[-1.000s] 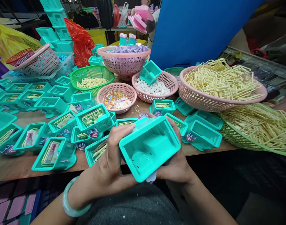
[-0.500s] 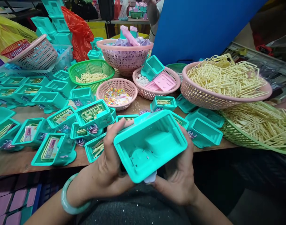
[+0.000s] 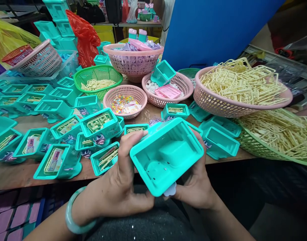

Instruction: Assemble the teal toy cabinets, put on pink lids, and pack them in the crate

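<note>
A teal plastic box (image 3: 176,150) is held tilted in front of my body, its open side facing me. Inside it show a raised block and a few small dark holes or specks. My left hand (image 3: 120,180) grips the box's left side, fingers behind and thumb below. Around the right side wraps my right hand (image 3: 196,187), its thumb by a small pale lilac scalloped piece (image 3: 170,189) at the box's lower edge. Whether that piece is fixed to the box I cannot tell. Behind my left hand stands a teal box with yellow sticks (image 3: 107,159).
Many similar teal boxes (image 3: 55,162) crowd the table's left. Behind are a pink basket of small colourful pieces (image 3: 125,102), a green basket (image 3: 98,78) and a basket with white pieces (image 3: 166,88). Yellow frames fill a large pink basket (image 3: 241,83) at right. A blue panel (image 3: 213,30) rises behind.
The box has shifted slightly right and turned a little in both hands. A pink tray in the basket of white pieces sits differently, and the pink piece on the purple pile lies lower.
</note>
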`<action>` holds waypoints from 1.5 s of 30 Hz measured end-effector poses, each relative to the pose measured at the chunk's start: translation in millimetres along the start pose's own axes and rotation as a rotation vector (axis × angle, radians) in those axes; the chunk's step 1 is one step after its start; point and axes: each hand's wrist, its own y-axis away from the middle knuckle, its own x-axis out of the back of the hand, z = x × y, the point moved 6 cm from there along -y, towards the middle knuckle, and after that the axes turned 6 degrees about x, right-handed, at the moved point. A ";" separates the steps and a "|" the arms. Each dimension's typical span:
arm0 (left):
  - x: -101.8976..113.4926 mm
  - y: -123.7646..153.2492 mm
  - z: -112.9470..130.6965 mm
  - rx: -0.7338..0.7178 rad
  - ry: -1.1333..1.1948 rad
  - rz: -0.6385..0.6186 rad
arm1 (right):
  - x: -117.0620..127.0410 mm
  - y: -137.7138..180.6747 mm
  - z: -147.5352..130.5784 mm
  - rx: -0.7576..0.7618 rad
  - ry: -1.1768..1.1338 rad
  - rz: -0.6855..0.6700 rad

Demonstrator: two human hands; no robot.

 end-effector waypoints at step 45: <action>-5.3 -5.8 -24.2 0.347 0.278 -0.172 | -11.9 -29.8 -67.1 0.281 0.502 -0.207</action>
